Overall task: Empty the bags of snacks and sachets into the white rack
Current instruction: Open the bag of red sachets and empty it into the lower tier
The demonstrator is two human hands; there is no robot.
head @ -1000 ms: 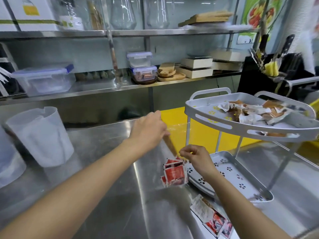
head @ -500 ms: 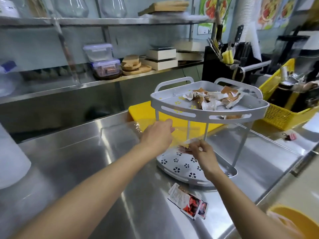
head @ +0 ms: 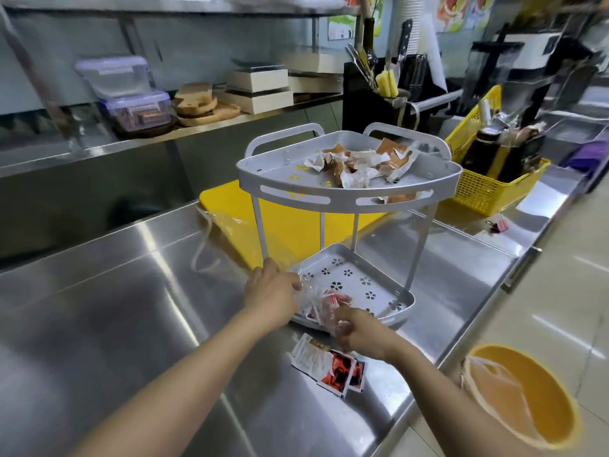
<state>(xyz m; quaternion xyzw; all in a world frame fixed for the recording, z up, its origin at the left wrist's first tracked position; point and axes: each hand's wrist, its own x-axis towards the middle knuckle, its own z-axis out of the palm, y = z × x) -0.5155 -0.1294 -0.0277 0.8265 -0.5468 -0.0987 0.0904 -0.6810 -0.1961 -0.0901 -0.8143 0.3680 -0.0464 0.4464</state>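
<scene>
The left hand (head: pixel 272 291), back upward with fingers curled, pinched one edge of a clear plastic bag (head: pixel 313 303). The right hand (head: pixel 359 331), at the bag's 4 o'clock, gripped the other side with fingers closed into the crinkled film. The bag, holding red sachets (head: pixel 334 300), sat over the 7 o'clock corner of the lower tier of the white rack (head: pixel 329 196). Both forearms stretched forward over the steel counter (head: pixel 115 308), the left entering from 7 o'clock and the right from 5 o'clock. Loose sachets (head: pixel 329 366) lay on the counter at 6 o'clock of the hands. Crumpled brown-and-white snack packets (head: pixel 359 164) filled the rack's upper tier. An orange bin (head: pixel 527 400) stood on the floor at 4 o'clock.
</scene>
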